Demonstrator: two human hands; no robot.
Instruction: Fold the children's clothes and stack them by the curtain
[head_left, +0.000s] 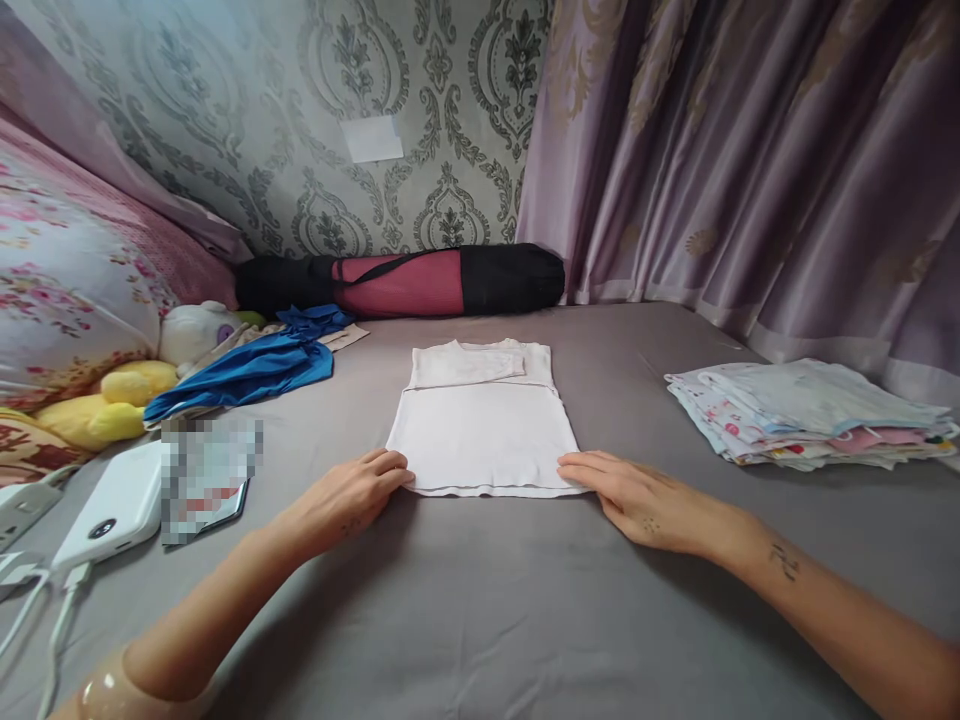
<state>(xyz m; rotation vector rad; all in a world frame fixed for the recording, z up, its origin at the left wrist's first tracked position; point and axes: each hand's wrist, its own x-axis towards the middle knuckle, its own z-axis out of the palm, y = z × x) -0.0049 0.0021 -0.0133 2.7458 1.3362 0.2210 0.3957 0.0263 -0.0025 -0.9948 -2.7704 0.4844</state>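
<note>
A small white long-sleeved shirt [484, 435] lies flat in front of me, its sleeves folded across the upper part and its hem towards me. At the hem's left corner, my left hand [373, 482] has its fingers closed on the cloth. My right hand [630, 492] pinches the opposite corner, fingers on top and the thumb lower down by the edge. The fingertips partly cover both corners. Under the shirt spreads a grey bedsheet [480, 590].
To the right sits a stack of folded clothes [802, 410]. On the left are a blue garment [255, 365], a yellow plush toy [112, 400], a white power bank [112, 505] with cables and a blurred-out phone-like item [206, 485]. A black-and-red long bag [397, 283] lies along the wall.
</note>
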